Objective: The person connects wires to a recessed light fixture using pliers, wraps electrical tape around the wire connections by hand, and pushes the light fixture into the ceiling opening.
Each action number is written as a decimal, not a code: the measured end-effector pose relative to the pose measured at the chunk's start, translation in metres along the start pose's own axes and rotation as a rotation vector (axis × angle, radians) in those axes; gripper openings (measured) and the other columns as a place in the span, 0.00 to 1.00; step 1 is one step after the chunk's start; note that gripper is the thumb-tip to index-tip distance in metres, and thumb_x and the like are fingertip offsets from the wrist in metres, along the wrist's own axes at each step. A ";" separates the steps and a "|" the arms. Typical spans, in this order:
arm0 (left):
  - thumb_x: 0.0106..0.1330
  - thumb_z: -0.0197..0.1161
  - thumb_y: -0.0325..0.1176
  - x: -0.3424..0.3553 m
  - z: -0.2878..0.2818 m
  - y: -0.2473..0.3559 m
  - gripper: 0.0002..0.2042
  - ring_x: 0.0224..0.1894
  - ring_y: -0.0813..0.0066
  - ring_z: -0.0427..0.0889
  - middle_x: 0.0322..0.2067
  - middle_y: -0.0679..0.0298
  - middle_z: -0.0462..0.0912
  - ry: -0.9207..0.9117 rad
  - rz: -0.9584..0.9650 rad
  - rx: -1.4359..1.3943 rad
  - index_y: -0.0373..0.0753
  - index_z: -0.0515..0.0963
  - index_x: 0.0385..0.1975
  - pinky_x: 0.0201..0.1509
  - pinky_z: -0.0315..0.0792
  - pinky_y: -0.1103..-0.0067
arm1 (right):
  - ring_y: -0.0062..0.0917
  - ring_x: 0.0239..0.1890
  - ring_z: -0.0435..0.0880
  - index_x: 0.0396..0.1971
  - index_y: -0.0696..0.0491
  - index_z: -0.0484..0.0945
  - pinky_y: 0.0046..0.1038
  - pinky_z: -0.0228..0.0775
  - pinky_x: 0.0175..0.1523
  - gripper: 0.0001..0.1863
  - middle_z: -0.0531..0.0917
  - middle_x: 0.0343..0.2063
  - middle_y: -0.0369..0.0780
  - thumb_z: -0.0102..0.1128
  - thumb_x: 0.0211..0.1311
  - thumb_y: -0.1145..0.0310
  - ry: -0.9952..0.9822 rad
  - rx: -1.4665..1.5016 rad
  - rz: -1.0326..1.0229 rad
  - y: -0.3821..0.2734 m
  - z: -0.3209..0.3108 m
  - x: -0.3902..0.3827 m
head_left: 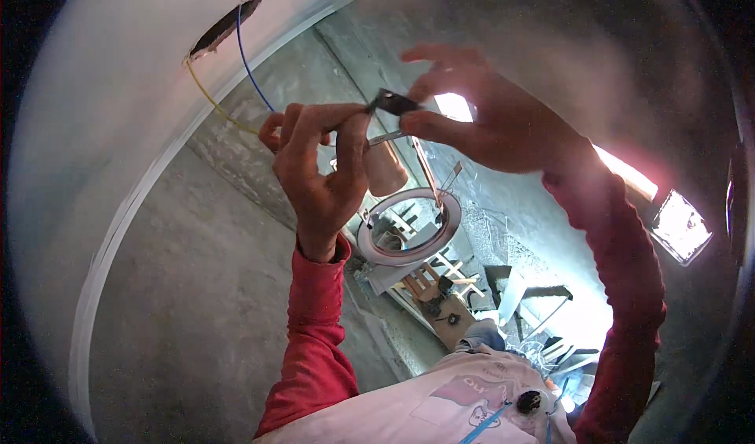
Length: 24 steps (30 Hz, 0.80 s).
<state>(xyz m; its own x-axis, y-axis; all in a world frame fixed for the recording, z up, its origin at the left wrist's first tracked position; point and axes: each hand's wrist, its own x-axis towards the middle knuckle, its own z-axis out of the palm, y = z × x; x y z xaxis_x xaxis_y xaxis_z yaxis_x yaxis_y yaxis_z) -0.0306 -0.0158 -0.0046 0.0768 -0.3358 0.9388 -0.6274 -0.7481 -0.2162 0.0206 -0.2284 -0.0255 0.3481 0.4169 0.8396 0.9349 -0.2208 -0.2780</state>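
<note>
My left hand [318, 161] is raised with its fingers curled and pinched at a small dark part [397, 102] with a thin metal strip [384, 139] beside it. My right hand [491, 121] holds that dark part between thumb and fingers, other fingers lifted. Below my hands a round white ring fixture [409, 255] with metal brackets is in view; what supports it is unclear. A yellow wire [212, 102] and a blue wire [250, 74] run from a ragged cutout [224, 29] in the white surface overhead down behind my left fingers.
Grey walls [181, 271] surround me. Far below are wooden pieces [425, 283], a board [454, 327], metal frames and scattered materials [543, 302]. Bright openings [680, 228] show at the right.
</note>
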 end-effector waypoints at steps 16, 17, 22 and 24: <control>0.64 0.63 0.34 -0.008 -0.006 0.008 0.03 0.28 0.82 0.73 0.26 0.74 0.80 -0.222 -0.056 -0.173 0.46 0.79 0.34 0.47 0.53 0.75 | 0.29 0.56 0.73 0.51 0.57 0.78 0.30 0.65 0.57 0.24 0.78 0.54 0.43 0.53 0.69 0.52 -0.286 0.655 0.138 0.001 -0.006 0.034; 0.64 0.63 0.34 -0.009 -0.006 0.009 0.03 0.28 0.82 0.73 0.26 0.74 0.80 -0.220 -0.057 -0.172 0.46 0.79 0.34 0.47 0.53 0.75 | 0.29 0.56 0.73 0.51 0.57 0.78 0.30 0.65 0.57 0.24 0.78 0.54 0.43 0.53 0.69 0.52 -0.288 0.654 0.137 0.007 -0.006 0.031; 0.67 0.61 0.28 -0.009 -0.004 0.007 0.05 0.30 0.79 0.77 0.27 0.64 0.78 -0.065 -0.198 -0.420 0.33 0.75 0.34 0.37 0.72 0.81 | 0.24 0.43 0.76 0.44 0.57 0.80 0.28 0.67 0.51 0.17 0.81 0.44 0.37 0.56 0.68 0.57 -0.173 0.595 0.044 0.005 0.002 0.022; 0.68 0.60 0.28 -0.007 0.000 0.014 0.05 0.29 0.79 0.77 0.27 0.64 0.79 -0.043 -0.212 -0.416 0.33 0.74 0.33 0.36 0.71 0.81 | 0.27 0.41 0.78 0.45 0.53 0.82 0.29 0.69 0.50 0.19 0.82 0.41 0.39 0.57 0.66 0.54 -0.129 0.491 0.038 -0.004 0.007 0.020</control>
<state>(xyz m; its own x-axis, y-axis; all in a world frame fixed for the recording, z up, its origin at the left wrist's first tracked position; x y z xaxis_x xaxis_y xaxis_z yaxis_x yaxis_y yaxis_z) -0.0399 -0.0246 -0.0141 0.2633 -0.2303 0.9368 -0.8512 -0.5124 0.1133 0.0237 -0.2132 -0.0110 0.3596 0.5292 0.7686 0.8327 0.1897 -0.5202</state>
